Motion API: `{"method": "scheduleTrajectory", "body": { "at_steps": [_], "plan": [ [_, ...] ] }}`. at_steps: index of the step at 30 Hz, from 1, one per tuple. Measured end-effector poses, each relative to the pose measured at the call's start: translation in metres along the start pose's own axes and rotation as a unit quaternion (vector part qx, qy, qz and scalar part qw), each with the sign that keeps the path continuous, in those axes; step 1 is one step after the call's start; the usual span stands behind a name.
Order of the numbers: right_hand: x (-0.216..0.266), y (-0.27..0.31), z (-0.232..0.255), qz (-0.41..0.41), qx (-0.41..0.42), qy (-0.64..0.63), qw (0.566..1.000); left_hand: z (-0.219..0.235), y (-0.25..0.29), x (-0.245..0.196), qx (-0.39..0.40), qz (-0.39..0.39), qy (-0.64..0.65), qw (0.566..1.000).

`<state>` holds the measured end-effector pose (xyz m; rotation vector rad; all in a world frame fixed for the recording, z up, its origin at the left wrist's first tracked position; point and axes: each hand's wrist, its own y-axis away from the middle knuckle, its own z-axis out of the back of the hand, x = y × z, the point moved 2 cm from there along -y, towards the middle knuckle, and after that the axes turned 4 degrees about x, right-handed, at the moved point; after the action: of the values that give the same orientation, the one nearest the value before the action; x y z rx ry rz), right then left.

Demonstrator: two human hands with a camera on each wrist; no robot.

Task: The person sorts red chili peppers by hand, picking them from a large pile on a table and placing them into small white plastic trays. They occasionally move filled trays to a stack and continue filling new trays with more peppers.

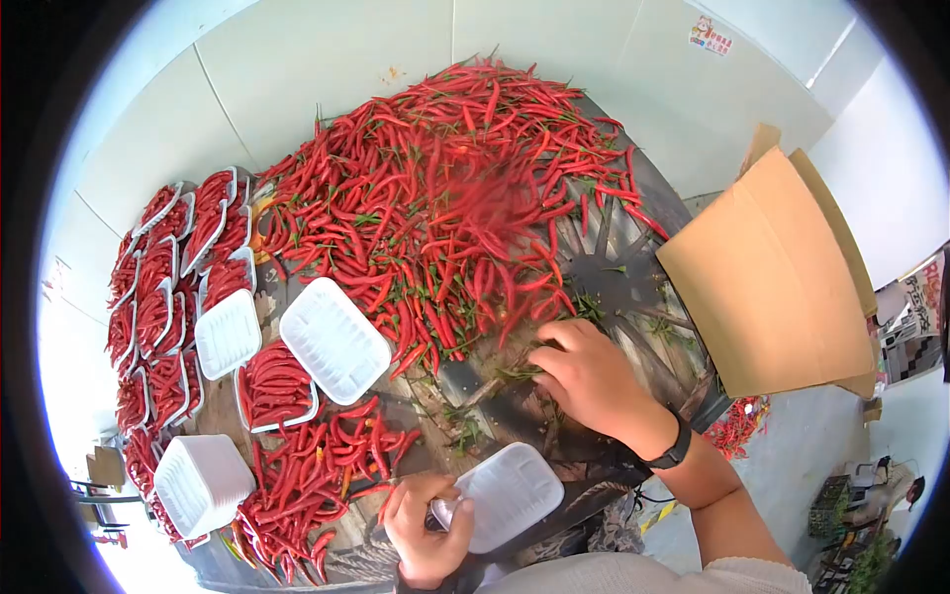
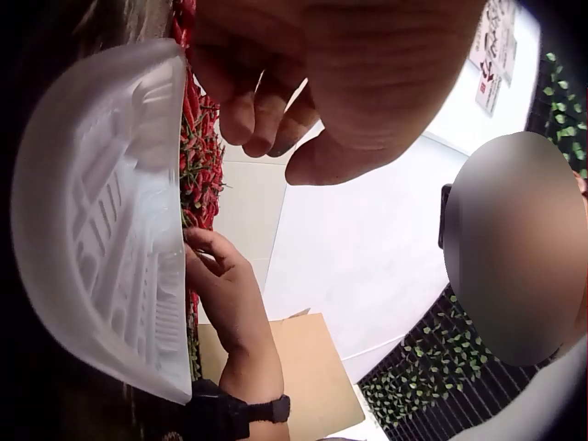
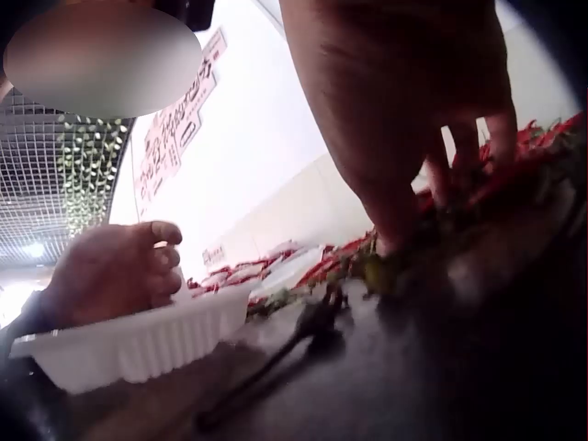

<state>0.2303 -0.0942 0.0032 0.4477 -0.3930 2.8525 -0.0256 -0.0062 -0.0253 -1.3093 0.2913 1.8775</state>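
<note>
My left hand hovers at the left edge of a white plastic tray, its fingers loosely curled. In the left wrist view a gap shows between thumb and fingers, with nothing held, and the bare tray is beside the hand. My right hand, with a dark watch on its wrist, reaches down to the tabletop beyond the tray. Its fingertips are among green stem scraps. In the right wrist view the fingers point downward, spread slightly apart, near red chilies.
A large heap of red chilies covers the back, blurred in its middle. Filled trays are stacked at left, near a stack of white trays. A smaller chili pile lies front left. An open cardboard box stands right.
</note>
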Motion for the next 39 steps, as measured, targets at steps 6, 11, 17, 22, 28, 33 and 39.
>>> {"method": "scheduleTrajectory", "body": {
  "at_steps": [6,11,17,22,28,33,39],
  "plan": [
    [-0.022,0.030,0.021,-0.043,-0.071,-0.034,0.996,-0.003,-0.004,-0.010,-0.008,0.008,-0.007,1.000],
    [-0.038,0.047,0.037,-0.176,-0.076,-0.085,0.978,-0.003,-0.006,-0.010,0.005,0.004,-0.015,1.000],
    [-0.030,0.028,0.026,-0.148,-0.048,0.011,0.988,-0.005,-0.006,-0.007,0.004,-0.003,-0.027,1.000],
    [-0.048,0.013,0.017,-0.119,-0.033,0.002,0.992,-0.005,-0.002,-0.006,-0.012,0.034,-0.016,0.999],
    [-0.041,0.006,0.010,-0.154,0.034,-0.160,0.974,-0.005,-0.002,-0.004,-0.008,0.020,-0.010,1.000],
    [-0.046,0.013,0.019,-0.210,-0.036,-0.226,0.951,-0.003,-0.003,-0.007,-0.002,0.025,-0.014,1.000],
    [-0.029,0.028,0.036,-0.104,-0.122,0.009,0.987,-0.005,-0.003,-0.006,-0.004,0.024,-0.013,1.000]
  ]
}}
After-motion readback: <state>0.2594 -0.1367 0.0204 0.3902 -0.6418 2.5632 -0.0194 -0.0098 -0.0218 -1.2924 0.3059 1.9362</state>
